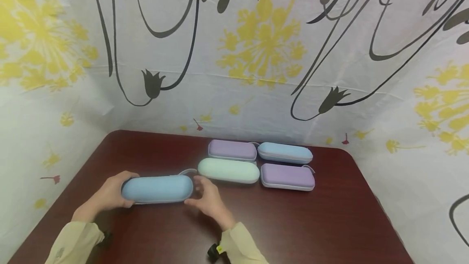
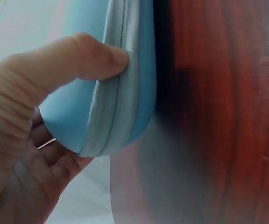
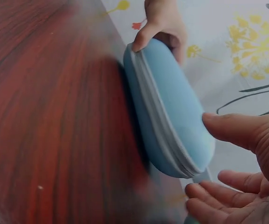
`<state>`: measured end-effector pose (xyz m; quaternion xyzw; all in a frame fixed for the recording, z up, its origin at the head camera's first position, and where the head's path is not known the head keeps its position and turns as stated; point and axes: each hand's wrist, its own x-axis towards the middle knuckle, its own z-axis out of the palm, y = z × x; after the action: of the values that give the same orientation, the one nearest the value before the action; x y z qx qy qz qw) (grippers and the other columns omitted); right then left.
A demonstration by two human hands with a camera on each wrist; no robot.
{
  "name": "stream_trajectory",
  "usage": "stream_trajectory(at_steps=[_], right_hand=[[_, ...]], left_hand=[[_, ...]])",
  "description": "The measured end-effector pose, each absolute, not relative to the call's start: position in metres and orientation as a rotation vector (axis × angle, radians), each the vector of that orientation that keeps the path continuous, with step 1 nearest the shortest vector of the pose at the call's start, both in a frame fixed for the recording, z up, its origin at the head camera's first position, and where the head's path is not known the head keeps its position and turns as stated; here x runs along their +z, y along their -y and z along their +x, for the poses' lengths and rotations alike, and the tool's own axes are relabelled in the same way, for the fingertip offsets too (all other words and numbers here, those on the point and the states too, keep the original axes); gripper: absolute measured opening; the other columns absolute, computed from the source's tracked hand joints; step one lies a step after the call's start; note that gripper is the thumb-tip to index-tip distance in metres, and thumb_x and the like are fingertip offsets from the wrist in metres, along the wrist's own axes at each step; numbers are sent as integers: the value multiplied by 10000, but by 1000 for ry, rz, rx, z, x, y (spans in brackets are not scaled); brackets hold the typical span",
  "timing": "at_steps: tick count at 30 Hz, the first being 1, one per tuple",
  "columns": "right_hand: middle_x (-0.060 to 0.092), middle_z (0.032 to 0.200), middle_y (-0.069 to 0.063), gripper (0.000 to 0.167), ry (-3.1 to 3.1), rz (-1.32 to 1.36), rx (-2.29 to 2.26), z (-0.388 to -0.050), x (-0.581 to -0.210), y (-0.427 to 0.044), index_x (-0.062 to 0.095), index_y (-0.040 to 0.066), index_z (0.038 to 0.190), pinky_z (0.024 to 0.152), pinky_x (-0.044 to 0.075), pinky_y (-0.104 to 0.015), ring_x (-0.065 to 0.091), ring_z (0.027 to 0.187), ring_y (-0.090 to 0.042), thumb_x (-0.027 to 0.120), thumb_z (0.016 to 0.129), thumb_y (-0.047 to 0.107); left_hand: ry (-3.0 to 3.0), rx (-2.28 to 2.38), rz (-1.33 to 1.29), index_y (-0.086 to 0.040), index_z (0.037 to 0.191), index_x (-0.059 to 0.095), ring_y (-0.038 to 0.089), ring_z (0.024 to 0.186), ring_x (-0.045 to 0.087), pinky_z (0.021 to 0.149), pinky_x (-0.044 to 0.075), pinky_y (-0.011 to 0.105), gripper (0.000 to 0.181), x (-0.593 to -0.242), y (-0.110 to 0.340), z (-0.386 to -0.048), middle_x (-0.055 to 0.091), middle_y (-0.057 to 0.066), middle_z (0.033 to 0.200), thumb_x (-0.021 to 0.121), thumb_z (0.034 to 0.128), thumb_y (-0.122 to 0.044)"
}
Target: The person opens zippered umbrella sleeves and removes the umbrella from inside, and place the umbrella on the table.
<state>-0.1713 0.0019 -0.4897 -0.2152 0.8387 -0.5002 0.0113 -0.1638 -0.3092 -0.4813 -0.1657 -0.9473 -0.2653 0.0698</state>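
Note:
A blue zippered glasses case point(image 1: 157, 189) lies lengthwise at the left part of the table. My left hand point(image 1: 111, 192) grips its left end; in the left wrist view the thumb point(image 2: 97, 60) presses near the grey zipper point(image 2: 116, 93) and fingers curl behind the case. At the other end is my right hand point(image 1: 210, 201), thumb and fingers spread around the rounded tip. In the right wrist view the right thumb point(image 3: 237, 130) overlaps the case's edge, while the fingers point(image 3: 223, 198) extend past its end. Whether the thumb touches the case, I cannot tell.
Right of the blue case stand a mint green case point(image 1: 229, 170), a purple case point(image 1: 232, 150), another blue case point(image 1: 285, 152) and a second purple case point(image 1: 287, 176), close together. Behind the dark red table point(image 1: 293, 223) hangs a patterned white cloth point(image 1: 205, 109).

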Motion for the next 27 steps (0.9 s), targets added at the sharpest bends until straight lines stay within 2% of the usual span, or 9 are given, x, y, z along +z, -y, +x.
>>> stream_trajectory(at_steps=[4, 7, 14, 21, 27], right_hand=[[563, 1223, -188, 689, -2640, -680, -1494, -171, -496, 4, 491, -48, 1275, 790, 509, -246, 627, 953, -230, 822, 685, 87], [578, 1208, -172, 676, -2686, -714, -1458, -173, -501, 8, 506, -43, 1258, 792, 498, -228, 608, 975, -210, 826, 679, 97], [587, 1176, -162, 654, -2638, -722, -1517, -177, -508, 13, 508, -23, 1240, 702, 510, -197, 600, 934, -189, 822, 673, 64], [598, 1155, -156, 627, -2649, -725, -1532, -174, -509, 3, 525, -3, 1216, 700, 511, -191, 594, 962, -208, 816, 663, 61], [611, 1129, -161, 631, -2645, -684, -1601, -159, -507, -12, 540, -11, 1201, 709, 516, -191, 602, 976, -233, 810, 633, 30]], left_hand=[[2850, -815, -528, 1, 1165, 568, 317, 968, 562, 758, 476, 486, 713, -481, 308, -157, 597, 142, 1106, 868, 527, -109], [2850, -856, -540, -9, 1184, 561, 332, 983, 544, 751, 474, 491, 725, -479, 309, -153, 579, 156, 1127, 872, 539, -124], [2869, -891, -482, -33, 1199, 563, 317, 953, 541, 714, 480, 448, 727, -480, 316, -150, 579, 169, 1113, 875, 550, -132], [2861, -878, -460, -17, 1140, 565, 288, 917, 571, 719, 481, 414, 728, -482, 308, -149, 612, 148, 1062, 892, 517, -202], [2868, -942, -454, 7, 1140, 559, 299, 937, 585, 744, 493, 439, 729, -482, 291, -141, 613, 139, 1067, 889, 515, -175]])
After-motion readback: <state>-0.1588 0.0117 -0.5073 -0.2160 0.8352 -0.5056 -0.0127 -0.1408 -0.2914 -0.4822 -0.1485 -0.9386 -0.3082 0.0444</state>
